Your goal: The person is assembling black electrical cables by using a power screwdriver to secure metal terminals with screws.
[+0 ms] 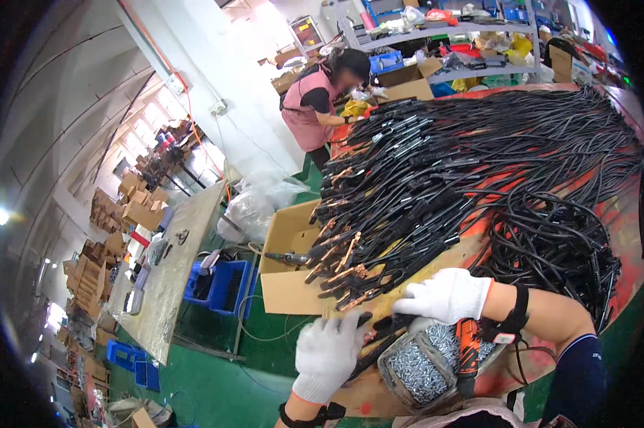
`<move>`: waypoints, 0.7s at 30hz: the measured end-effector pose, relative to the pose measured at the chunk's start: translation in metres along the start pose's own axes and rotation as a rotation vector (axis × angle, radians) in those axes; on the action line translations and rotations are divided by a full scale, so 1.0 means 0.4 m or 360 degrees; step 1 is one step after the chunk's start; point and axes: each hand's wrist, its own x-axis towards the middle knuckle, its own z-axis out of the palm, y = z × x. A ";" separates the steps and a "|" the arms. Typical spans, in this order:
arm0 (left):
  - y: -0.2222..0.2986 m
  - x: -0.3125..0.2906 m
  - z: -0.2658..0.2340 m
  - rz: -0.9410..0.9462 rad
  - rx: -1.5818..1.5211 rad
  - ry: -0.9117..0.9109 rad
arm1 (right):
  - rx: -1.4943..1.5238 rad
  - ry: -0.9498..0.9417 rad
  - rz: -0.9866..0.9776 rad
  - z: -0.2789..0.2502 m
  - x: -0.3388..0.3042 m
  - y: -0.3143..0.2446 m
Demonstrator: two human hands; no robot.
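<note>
Screws (418, 367): silver, heaped in a tray (394, 389) at the near edge of the table (372, 394).
Drill (469, 347): orange and black, over the right part of the screws, below the right wrist.
Left hand (327, 359): white glove, left of the tray; fingers curled and blurred, tips at the end of a black handle (365, 319); cannot tell whether they grip it.
Right hand (447, 296): white glove, just beyond the tray; fingers bent over a second handle (403, 321); their undersides are hidden, so cannot tell whether the hold is closed.
Handle spot: both lie between the two hands, beyond the tray.
Right arm: black band (520, 307) on the forearm, dark sleeve (579, 378) above the elbow.
Tangle (550, 250): black cables looped in a heap, beyond the right hand and to its right.
Clamps (400, 185): many, black, piled side by side, some with coppery ends (353, 250) toward the left.
Cables (536, 135): black, running from the clamps to the far right.
Carton (290, 296): open, beside the table's left edge.
Bins (230, 282): blue, left of the carton, by a side table (168, 271).
Co-worker (311, 107): pink apron, dark cap, leaning toward the table's far left.
Shelves (443, 32): loaded, behind the table.
</note>
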 end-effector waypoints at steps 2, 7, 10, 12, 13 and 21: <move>0.012 -0.018 0.032 0.0007 -0.0130 -0.0016 | -0.0216 0.0003 -0.0022 -0.007 -0.012 0.001; 0.090 -0.012 0.053 0.0037 -0.1036 0.0255 | -0.0240 0.0200 0.0069 -0.022 -0.018 -0.093; 0.067 -0.003 0.068 0.0163 -0.1609 0.0144 | -0.0423 0.0410 -0.0137 -0.057 -0.048 -0.074; 0.066 -0.011 0.076 -0.0410 -0.2514 -0.0655 | -0.0562 0.0604 -0.0143 -0.099 -0.060 -0.081; 0.075 -0.025 0.110 -0.0347 -0.2497 -0.0704 | -0.0528 0.0590 -0.0149 -0.100 -0.063 -0.095; 0.202 -0.004 0.115 -0.0631 -0.2708 -0.0884 | 0.2389 0.1348 0.0948 0.050 -0.148 -0.111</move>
